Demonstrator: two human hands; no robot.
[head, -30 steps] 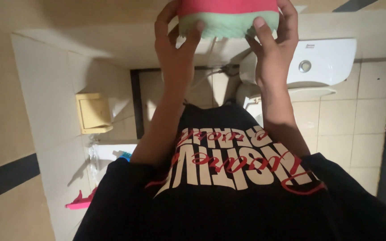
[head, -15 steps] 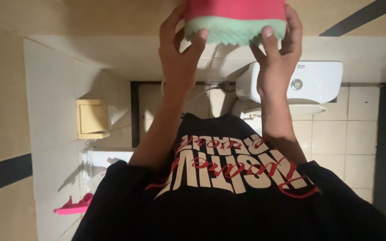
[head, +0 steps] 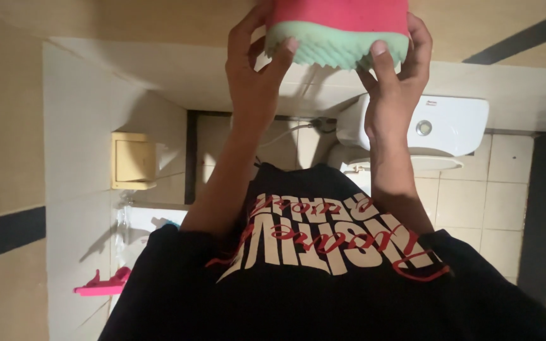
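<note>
Two hands grasp one sponge [head: 338,31]: your left hand [head: 254,76] and right hand [head: 394,85] pinch its ridged green underside, pink layer above, held out over the toilet cistern [head: 450,123]. Keep both grips clenched evenly.

Sponge [head: 338,31] rode higher against the toilet cistern [head: 440,126] over the last second; its pink top is now cut off by the frame edge. Left hand [head: 254,82] and right hand [head: 396,82] rose with it. Cistern itself dropped lower and shifted right in view, showing more tiled wall beside it.
</note>
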